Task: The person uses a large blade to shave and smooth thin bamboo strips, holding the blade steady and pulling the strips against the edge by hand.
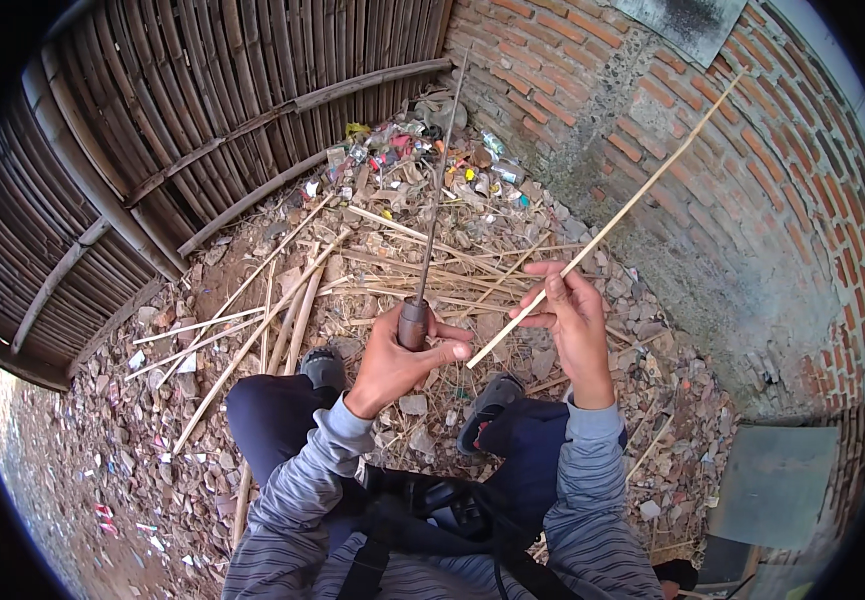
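My left hand (389, 368) is closed round the dark wooden handle of a long-bladed knife (437, 200). Its narrow blade points up and away from me, seen almost edge-on, and my thumb sticks out to the right. In my right hand (579, 330), a long, thin, pale bamboo strip (648, 187) is pinched between thumb and fingers. The strip slants from its near end, close to my left thumb, up to the far right. Blade and strip are apart from each other.
Several bamboo strips (252, 345) lie in a loose pile on the rubble ground beyond my feet. Litter (402, 150) is heaped in the far corner. A bamboo slat wall (222, 80) stands left, a worn brick wall (692, 180) right. A grey sheet (774, 485) leans at lower right.
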`<move>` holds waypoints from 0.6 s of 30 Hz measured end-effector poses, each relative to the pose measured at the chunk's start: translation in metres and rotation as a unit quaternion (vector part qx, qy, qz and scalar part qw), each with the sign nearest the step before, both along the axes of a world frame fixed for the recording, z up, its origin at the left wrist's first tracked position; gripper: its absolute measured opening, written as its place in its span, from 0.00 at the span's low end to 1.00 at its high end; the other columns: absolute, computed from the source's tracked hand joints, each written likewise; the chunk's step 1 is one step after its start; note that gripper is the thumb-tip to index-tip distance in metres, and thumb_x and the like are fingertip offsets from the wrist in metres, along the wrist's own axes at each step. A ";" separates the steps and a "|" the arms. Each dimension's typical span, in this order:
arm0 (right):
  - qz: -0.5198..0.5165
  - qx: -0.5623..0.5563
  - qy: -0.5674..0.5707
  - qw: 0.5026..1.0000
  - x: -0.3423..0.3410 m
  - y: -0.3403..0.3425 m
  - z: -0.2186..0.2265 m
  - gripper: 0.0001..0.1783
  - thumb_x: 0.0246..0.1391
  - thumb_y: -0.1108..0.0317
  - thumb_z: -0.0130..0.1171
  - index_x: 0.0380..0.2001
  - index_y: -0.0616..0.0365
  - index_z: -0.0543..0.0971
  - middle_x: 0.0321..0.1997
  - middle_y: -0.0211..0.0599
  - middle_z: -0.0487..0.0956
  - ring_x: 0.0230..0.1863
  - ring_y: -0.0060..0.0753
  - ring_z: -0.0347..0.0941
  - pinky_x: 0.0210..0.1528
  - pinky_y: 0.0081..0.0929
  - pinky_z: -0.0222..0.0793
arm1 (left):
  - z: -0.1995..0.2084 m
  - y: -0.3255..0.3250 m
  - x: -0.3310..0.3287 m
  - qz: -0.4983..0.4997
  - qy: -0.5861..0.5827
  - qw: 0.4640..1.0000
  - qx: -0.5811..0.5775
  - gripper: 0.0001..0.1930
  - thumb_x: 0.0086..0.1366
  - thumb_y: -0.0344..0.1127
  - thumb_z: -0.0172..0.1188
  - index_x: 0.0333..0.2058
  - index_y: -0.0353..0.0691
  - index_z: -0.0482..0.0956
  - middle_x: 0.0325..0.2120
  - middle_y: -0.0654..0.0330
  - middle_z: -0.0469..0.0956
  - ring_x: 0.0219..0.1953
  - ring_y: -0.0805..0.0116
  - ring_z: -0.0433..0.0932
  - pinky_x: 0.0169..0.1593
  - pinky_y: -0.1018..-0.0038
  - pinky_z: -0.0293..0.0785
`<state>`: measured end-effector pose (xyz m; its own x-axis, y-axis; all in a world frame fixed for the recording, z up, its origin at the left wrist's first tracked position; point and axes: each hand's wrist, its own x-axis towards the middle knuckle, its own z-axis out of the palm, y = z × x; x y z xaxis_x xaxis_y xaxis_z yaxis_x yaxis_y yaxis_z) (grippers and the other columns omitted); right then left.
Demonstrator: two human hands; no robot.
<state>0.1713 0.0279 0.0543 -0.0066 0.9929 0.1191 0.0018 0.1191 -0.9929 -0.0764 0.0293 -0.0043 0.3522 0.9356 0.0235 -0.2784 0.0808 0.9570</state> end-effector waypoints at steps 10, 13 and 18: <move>0.001 0.005 0.036 0.999 -0.008 0.008 -0.035 0.16 0.72 0.62 0.59 0.50 0.66 0.79 0.43 0.42 0.83 0.39 0.38 0.88 0.39 0.32 0.89 | -0.001 -0.004 0.009 -0.028 0.055 0.998 0.013 0.23 0.58 0.30 0.80 0.36 0.40 0.67 0.29 0.54 0.86 0.14 0.81 0.70 0.15 0.80 0.62; 0.007 0.002 0.037 0.999 -0.008 0.008 -0.036 0.15 0.72 0.62 0.60 0.49 0.66 0.79 0.46 0.43 0.83 0.41 0.37 0.87 0.40 0.33 0.89 | 0.001 -0.004 0.007 -0.036 0.045 0.998 -0.006 0.22 0.60 0.29 0.78 0.36 0.39 0.67 0.29 0.54 0.86 0.13 0.81 0.69 0.15 0.80 0.60; 0.041 -0.007 0.023 0.999 -0.008 0.007 -0.029 0.17 0.73 0.60 0.57 0.51 0.65 0.77 0.47 0.44 0.83 0.45 0.35 0.85 0.45 0.33 0.87 | -0.002 -0.002 0.005 -0.034 0.031 0.999 -0.010 0.21 0.60 0.29 0.78 0.36 0.38 0.68 0.29 0.55 0.85 0.15 0.81 0.71 0.16 0.79 0.62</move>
